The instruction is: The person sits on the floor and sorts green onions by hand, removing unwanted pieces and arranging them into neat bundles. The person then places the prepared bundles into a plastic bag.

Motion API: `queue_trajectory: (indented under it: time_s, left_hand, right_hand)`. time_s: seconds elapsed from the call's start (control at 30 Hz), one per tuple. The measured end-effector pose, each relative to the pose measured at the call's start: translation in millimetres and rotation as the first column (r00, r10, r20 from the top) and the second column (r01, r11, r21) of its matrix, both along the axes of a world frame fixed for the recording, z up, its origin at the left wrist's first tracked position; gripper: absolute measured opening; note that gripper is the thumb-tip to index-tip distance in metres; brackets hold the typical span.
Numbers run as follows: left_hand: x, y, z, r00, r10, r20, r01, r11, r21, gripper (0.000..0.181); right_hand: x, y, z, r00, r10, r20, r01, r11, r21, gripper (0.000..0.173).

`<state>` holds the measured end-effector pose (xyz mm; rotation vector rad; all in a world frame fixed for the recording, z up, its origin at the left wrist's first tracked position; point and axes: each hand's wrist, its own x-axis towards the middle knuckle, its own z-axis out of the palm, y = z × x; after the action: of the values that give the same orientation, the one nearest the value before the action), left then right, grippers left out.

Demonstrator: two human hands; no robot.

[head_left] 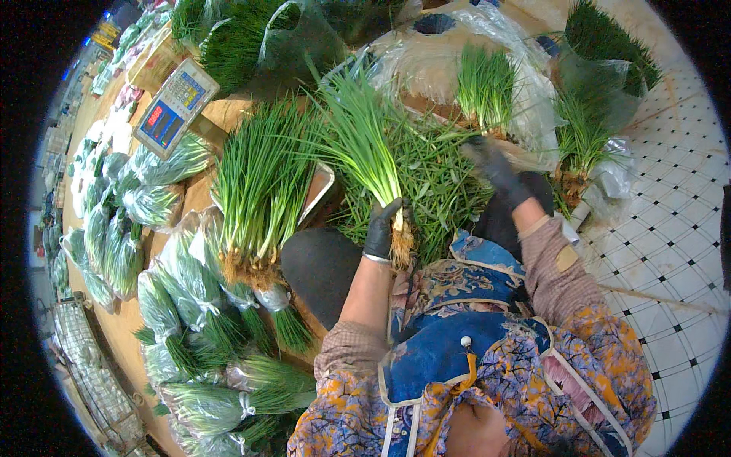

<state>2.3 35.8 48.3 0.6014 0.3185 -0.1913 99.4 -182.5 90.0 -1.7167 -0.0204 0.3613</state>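
My left hand (381, 231), in a black glove, grips a bunch of green onions (374, 145) just above their brown roots, with the green tops fanned up and to the left. My right hand (494, 165), gloved in black too, is blurred over the right side of a heap of loose green leaves (440, 183); whether its fingers hold anything cannot be made out. Left of the held bunch lies a larger pile of green onions (262, 183), roots towards me, on a metal pan (320, 188). A smaller bunch (485, 91) stands on plastic sheeting beyond my right hand.
A digital scale display (176, 108) rises at the upper left. Bagged green onions (200, 274) crowd the floor on the left. Another rooted clump (577, 148) stands at the right beside crumpled clear plastic (614, 171). White patterned tiles (662, 228) cover the right side.
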Motion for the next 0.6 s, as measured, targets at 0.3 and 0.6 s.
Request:
queue_trajectory:
  time_s: [0.3,0.6]
  left_hand:
    - [-9.6,2.2,17.1,0.978,-0.194,-0.078,0.189,0.979,-0.071,0.027]
    - [0.4,1.2,7.1,0.992,-0.13,0.008,0.12,0.936,0.33,0.032]
  right_hand:
    - [-52.2,86.4,-43.5,0.919,0.351,-0.179,-0.287,0.907,0.309,0.048]
    - [-2.1,0.4,-90.0,0.921,0.325,0.214,-0.163,0.82,-0.548,0.035]
